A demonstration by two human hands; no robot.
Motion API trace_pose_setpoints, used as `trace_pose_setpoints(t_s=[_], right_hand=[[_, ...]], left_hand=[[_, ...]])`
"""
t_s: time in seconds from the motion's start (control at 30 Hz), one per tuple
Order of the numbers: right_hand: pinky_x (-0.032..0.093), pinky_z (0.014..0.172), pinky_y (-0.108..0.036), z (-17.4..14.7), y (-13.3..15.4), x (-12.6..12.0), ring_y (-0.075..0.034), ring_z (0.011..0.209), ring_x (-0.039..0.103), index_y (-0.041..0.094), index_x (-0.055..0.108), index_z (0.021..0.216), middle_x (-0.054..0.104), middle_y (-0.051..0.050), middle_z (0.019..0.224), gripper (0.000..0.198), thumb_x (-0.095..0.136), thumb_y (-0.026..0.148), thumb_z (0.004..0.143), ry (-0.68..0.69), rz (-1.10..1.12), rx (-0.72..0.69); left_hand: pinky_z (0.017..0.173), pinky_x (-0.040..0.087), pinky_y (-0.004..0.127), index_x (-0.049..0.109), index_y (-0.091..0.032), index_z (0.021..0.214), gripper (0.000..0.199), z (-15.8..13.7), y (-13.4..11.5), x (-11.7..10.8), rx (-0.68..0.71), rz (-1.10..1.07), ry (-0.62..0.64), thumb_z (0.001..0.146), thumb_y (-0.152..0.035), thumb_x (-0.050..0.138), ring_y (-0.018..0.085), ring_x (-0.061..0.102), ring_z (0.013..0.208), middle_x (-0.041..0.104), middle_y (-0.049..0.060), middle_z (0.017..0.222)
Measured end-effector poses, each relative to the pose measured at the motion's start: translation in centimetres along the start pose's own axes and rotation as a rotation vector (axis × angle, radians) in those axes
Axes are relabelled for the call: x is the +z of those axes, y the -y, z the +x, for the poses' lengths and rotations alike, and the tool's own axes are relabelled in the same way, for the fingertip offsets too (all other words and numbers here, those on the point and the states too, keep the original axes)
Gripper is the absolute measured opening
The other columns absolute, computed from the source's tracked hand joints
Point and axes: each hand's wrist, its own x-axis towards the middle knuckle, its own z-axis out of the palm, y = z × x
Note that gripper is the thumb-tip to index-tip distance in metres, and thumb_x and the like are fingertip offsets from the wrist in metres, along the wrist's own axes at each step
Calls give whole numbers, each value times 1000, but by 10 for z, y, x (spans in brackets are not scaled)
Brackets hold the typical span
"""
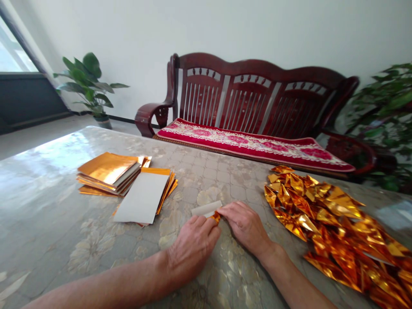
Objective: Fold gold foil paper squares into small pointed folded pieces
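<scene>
A sheet of gold foil paper (207, 208), its pale back showing and partly folded, lies on the table between my hands. My left hand (198, 240) is closed on its near side, fingers curled over it. With a pinch, my right hand (241, 221) grips its right end, where a bit of orange-gold foil shows. Most of the sheet is hidden by my fingers. To the left are a stack of gold foil sheets (106, 167) and a second stack with a pale sheet (141, 197) on top. Folded gold foil pieces (318, 214) form a large heap on the right.
The table (96, 266) has a patterned, shiny cover. Behind its far edge stands a dark red wooden bench (244, 94) with a red floral cushion (257, 146). Potted plants (92, 81) stand at both sides. A clear plastic item (395, 216) lies at the right.
</scene>
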Motion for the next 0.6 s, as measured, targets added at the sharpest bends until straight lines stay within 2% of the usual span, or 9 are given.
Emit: trace_pose_setpoints(t_s=[0.17, 0.43, 0.6], right_hand=[[49, 82, -35, 0, 2, -1, -20, 91, 60, 26, 71, 111, 71, -4, 97, 27, 52, 14, 96, 3, -22, -13], [50, 82, -34, 0, 5, -3, -20, 90, 60, 24, 71, 110, 71, -5, 96, 27, 53, 11, 93, 11, -74, -15], [49, 83, -34, -1, 7, -4, -20, 92, 59, 23, 69, 111, 70, -5, 98, 28, 52, 11, 94, 27, -78, -15]], left_hand=[[82, 43, 38, 57, -19, 103, 13, -4, 5, -6, -52, -26, -10, 93, -13, 50, 22, 54, 91, 62, 4, 98], [88, 41, 37, 57, -20, 108, 15, -5, -3, -10, 19, -29, 3, 96, -17, 48, 21, 55, 101, 62, 7, 112], [85, 41, 36, 56, -19, 104, 11, -1, -1, -6, 55, 1, 41, 96, -18, 50, 21, 56, 97, 63, 6, 109]])
